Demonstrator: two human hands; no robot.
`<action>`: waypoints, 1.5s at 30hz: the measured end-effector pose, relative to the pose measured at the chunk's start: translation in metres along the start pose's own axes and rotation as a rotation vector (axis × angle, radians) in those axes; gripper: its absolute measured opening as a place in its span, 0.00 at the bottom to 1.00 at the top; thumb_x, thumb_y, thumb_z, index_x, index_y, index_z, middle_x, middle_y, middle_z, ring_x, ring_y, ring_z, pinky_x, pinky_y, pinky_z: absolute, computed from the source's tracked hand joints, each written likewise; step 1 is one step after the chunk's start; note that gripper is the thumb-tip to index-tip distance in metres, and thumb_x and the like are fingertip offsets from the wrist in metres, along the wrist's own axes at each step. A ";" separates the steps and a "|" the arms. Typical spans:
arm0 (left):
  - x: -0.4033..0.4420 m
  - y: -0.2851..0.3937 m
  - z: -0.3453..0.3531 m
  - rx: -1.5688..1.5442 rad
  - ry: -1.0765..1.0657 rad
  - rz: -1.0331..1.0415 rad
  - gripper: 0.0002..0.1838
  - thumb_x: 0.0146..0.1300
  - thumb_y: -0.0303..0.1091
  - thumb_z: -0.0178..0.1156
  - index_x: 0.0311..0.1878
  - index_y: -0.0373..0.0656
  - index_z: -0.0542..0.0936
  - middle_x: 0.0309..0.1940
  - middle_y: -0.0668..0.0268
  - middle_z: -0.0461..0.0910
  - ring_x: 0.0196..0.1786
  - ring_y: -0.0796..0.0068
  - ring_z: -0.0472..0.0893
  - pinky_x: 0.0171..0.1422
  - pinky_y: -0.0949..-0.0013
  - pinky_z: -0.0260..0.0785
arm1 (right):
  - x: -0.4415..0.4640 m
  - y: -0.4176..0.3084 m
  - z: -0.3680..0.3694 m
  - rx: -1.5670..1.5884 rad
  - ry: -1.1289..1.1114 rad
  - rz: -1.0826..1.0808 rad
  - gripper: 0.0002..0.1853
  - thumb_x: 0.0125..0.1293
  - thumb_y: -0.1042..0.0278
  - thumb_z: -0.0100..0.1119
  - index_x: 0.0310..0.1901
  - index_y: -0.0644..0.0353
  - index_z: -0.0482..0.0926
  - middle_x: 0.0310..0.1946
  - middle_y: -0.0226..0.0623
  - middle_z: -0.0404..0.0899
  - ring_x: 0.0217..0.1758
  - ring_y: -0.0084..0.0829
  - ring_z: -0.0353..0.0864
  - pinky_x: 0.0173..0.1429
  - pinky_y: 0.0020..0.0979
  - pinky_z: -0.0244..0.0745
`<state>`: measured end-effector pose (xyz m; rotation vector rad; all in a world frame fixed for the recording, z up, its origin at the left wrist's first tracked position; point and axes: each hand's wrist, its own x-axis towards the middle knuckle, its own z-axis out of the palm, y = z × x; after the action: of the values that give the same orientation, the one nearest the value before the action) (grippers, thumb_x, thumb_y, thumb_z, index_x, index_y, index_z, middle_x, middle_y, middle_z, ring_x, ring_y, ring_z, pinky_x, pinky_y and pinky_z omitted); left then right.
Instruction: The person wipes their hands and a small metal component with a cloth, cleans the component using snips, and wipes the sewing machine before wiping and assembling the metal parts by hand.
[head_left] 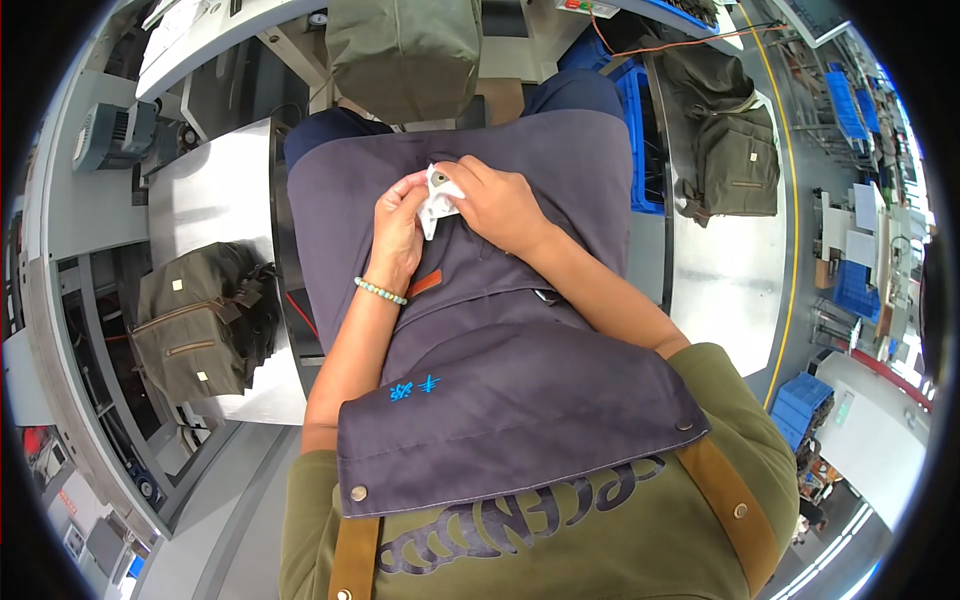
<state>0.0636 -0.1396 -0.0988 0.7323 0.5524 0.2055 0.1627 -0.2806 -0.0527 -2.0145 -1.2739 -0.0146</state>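
Over the lap, my left hand (399,225) and my right hand (497,205) meet around a crumpled white cloth or tissue (436,212). A small round dark-centred piece (440,178) shows at the top of the white material, between the fingertips of both hands. What it belongs to is too small to tell. A beaded bracelet circles the left wrist. Below the hands lies the dark grey apron (350,220), with a small orange-brown tag (425,283) beside the left wrist.
An olive bag (403,60) stands just beyond the knees. Another bag (195,320) lies on the left metal table (210,190). More bags (735,160) rest on the right table (725,270), beside a blue crate (640,140).
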 end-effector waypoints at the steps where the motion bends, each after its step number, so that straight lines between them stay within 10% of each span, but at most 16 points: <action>1: -0.002 0.000 0.003 -0.001 0.000 0.000 0.10 0.72 0.24 0.58 0.53 0.32 0.80 0.44 0.63 0.85 0.43 0.77 0.84 0.51 0.73 0.77 | -0.001 0.002 0.001 -0.040 -0.019 0.006 0.17 0.62 0.72 0.64 0.53 0.58 0.79 0.37 0.37 0.79 0.35 0.41 0.84 0.36 0.38 0.79; 12: -0.004 -0.009 0.008 0.005 -0.126 0.130 0.09 0.77 0.29 0.54 0.52 0.34 0.79 0.43 0.66 0.84 0.44 0.81 0.82 0.53 0.75 0.74 | 0.000 0.010 0.004 0.103 0.127 0.021 0.04 0.69 0.72 0.58 0.41 0.63 0.78 0.34 0.43 0.82 0.31 0.44 0.84 0.33 0.38 0.77; 17: -0.002 -0.006 0.008 0.005 0.000 0.191 0.10 0.77 0.27 0.53 0.53 0.33 0.78 0.45 0.64 0.84 0.46 0.80 0.82 0.56 0.74 0.75 | 0.001 0.016 0.008 0.661 0.111 0.246 0.07 0.72 0.75 0.57 0.43 0.69 0.83 0.35 0.40 0.83 0.35 0.28 0.81 0.40 0.27 0.75; 30: -0.014 0.003 0.030 -0.017 -0.127 0.006 0.16 0.76 0.28 0.55 0.63 0.34 0.77 0.54 0.63 0.82 0.52 0.78 0.81 0.61 0.72 0.73 | -0.004 0.025 0.016 0.685 -0.096 0.396 0.05 0.67 0.80 0.62 0.42 0.70 0.83 0.44 0.33 0.75 0.46 0.21 0.77 0.48 0.23 0.74; 32: -0.018 0.003 0.037 0.238 -0.126 0.110 0.17 0.73 0.25 0.59 0.63 0.34 0.77 0.54 0.64 0.82 0.55 0.79 0.80 0.62 0.74 0.72 | -0.005 0.034 0.027 0.680 0.071 0.367 0.05 0.64 0.76 0.66 0.40 0.67 0.85 0.39 0.31 0.76 0.33 0.20 0.74 0.36 0.23 0.70; 45: -0.011 0.008 0.028 0.625 -0.050 0.442 0.23 0.61 0.15 0.61 0.60 0.35 0.80 0.51 0.62 0.85 0.52 0.78 0.82 0.58 0.74 0.74 | 0.002 0.017 0.010 0.876 0.240 0.329 0.05 0.65 0.81 0.63 0.42 0.67 0.85 0.43 0.33 0.78 0.36 0.20 0.80 0.38 0.23 0.77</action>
<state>0.0698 -0.1533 -0.0717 1.4649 0.3986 0.4326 0.1731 -0.2773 -0.0688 -1.3666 -0.6094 0.3800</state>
